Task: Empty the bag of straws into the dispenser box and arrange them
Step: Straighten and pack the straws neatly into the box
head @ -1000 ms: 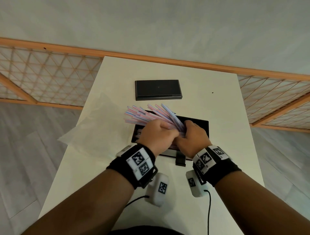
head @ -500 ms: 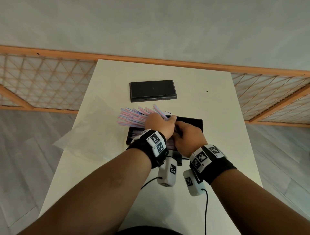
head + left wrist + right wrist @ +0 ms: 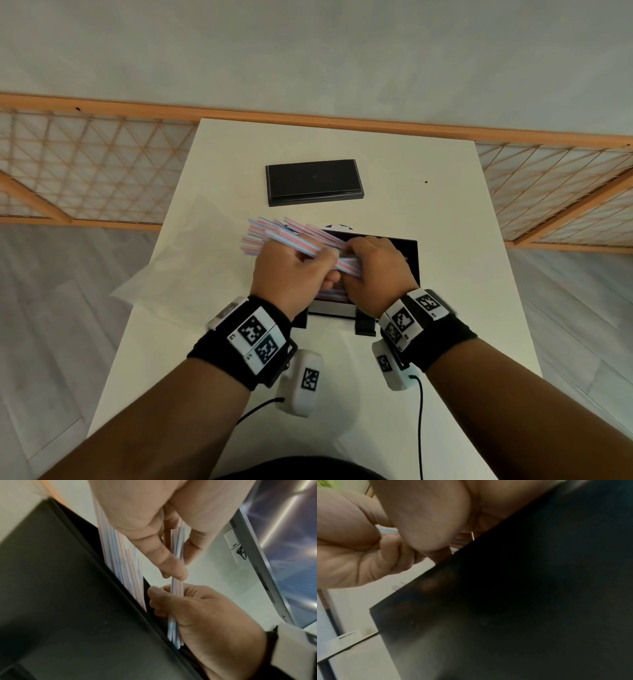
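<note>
A bundle of pink, blue and white striped straws lies slanted over the left end of the black dispenser box in the middle of the table. My left hand grips the bundle from above. My right hand holds the bundle's right end; in the left wrist view its fingers curl round a few straws at the box's edge. More straws lie inside the box. The empty clear bag lies flat on the table to the left.
The box's black lid lies flat at the far side of the white table. A wooden lattice screen runs behind the table. Cables hang from my wrist cameras near the front edge.
My left hand turned palm-down over the bundle and drew back toward me. The straws' fanned ends sank lower toward the box. The right hand stayed at the bundle's right end.
</note>
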`<state>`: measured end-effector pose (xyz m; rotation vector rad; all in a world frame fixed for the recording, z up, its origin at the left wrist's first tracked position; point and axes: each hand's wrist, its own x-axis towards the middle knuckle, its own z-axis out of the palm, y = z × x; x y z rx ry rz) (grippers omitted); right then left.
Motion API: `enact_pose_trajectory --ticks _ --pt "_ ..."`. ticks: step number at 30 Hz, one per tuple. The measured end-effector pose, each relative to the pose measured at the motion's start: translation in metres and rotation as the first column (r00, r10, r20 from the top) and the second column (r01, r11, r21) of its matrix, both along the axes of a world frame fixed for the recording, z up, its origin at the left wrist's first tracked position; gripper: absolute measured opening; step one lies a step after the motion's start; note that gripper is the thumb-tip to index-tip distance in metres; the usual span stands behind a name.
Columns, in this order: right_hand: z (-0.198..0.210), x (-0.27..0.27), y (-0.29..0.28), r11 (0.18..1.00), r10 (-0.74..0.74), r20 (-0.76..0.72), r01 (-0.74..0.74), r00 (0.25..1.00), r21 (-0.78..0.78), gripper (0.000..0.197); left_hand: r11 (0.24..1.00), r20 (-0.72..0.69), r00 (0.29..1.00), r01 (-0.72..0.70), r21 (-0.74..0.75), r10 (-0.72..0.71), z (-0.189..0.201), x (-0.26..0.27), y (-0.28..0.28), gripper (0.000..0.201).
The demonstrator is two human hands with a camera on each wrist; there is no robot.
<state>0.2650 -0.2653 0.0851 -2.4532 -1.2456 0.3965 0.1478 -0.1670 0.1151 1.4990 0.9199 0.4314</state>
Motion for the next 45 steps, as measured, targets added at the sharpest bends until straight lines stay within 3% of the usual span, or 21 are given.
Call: enact_pose_trajectory --ticks 3,7,10,12,14,16,18,20,24,28,31,35,38,39,42,45 --pt "-0.005 -0.007 0.005 0.994 0.060 0.127 -0.071 0.990 0.082 0.031 0.999 0.062 0.997 -0.045 -0.017 0.046 -0.001 -0.009 0.008 0.008" --pt "0.000 -0.006 0.007 0.994 0.108 0.196 -0.111 0.975 0.003 0.021 0.913 0.325 0.910 -0.339 0.226 0.257 0.006 -0.022 0.029 0.019" --pt "0.016 -0.011 0.010 0.967 0.191 0.144 -0.161 0.971 -0.198 0.021 0.925 0.333 0.937 -0.217 0.311 0.107 0.010 -0.018 0.030 0.022" --pt "0.020 -0.019 0.014 0.955 0.185 0.097 -0.155 0.978 -0.251 0.026 0.916 0.181 0.982 -0.022 0.400 -0.055 0.004 -0.012 0.019 0.044" --pt "0.021 -0.028 0.017 0.961 0.175 0.085 -0.151 0.981 -0.232 0.033 0.866 0.048 0.991 0.082 0.493 -0.121 -0.005 -0.011 0.012 0.058" --pt "0.017 -0.032 0.015 0.973 0.165 0.051 -0.154 0.985 -0.174 0.032 0.833 0.041 0.991 0.086 0.547 -0.129 -0.009 -0.014 0.015 0.055" --pt "0.012 -0.032 0.008 0.972 0.181 0.032 -0.174 0.983 -0.161 0.047 0.799 0.110 0.993 -0.039 0.600 -0.034 -0.011 -0.020 0.026 0.042" --pt "0.007 -0.030 0.002 0.956 0.186 0.064 -0.165 0.980 -0.243 0.074 0.781 0.197 0.968 -0.241 0.577 0.153 -0.012 -0.027 0.039 0.031" --pt "0.001 -0.022 -0.005 0.902 0.153 0.147 -0.078 0.977 -0.424 0.102 0.831 0.181 0.872 -0.489 0.267 0.455 -0.029 -0.035 0.051 0.049" --pt "-0.005 -0.018 -0.002 0.869 0.197 0.074 -0.139 0.978 -0.475 0.090 0.872 0.055 0.870 -0.486 -0.064 0.489 -0.044 -0.028 0.040 0.062" --pt "-0.004 -0.015 -0.001 0.886 0.182 0.084 -0.126 0.980 -0.447 0.084 0.884 0.019 0.913 -0.390 -0.258 0.408 -0.055 -0.022 0.036 0.052" --pt "-0.007 -0.014 0.001 0.874 0.151 0.086 -0.092 0.985 -0.477 0.092 0.958 -0.034 0.981 -0.195 -0.210 0.192 -0.057 -0.014 0.038 0.064" --pt "-0.008 -0.011 0.002 0.876 0.169 0.027 -0.137 0.985 -0.462 0.080 0.966 -0.100 0.981 -0.182 -0.183 0.166 -0.052 -0.013 0.041 0.074" --pt "-0.007 -0.010 0.001 0.880 0.167 0.013 -0.143 0.986 -0.452 0.076 0.968 -0.114 0.974 -0.209 -0.138 0.194 -0.049 -0.013 0.042 0.069" --pt "-0.007 -0.009 0.000 0.884 0.155 -0.013 -0.144 0.988 -0.445 0.072 0.947 -0.144 0.937 -0.306 0.094 0.317 -0.043 -0.016 0.046 0.029" --pt "-0.006 -0.011 0.000 0.888 0.157 -0.010 -0.145 0.988 -0.436 0.072 0.937 -0.184 0.942 -0.228 0.265 0.281 -0.031 -0.020 0.046 0.022"
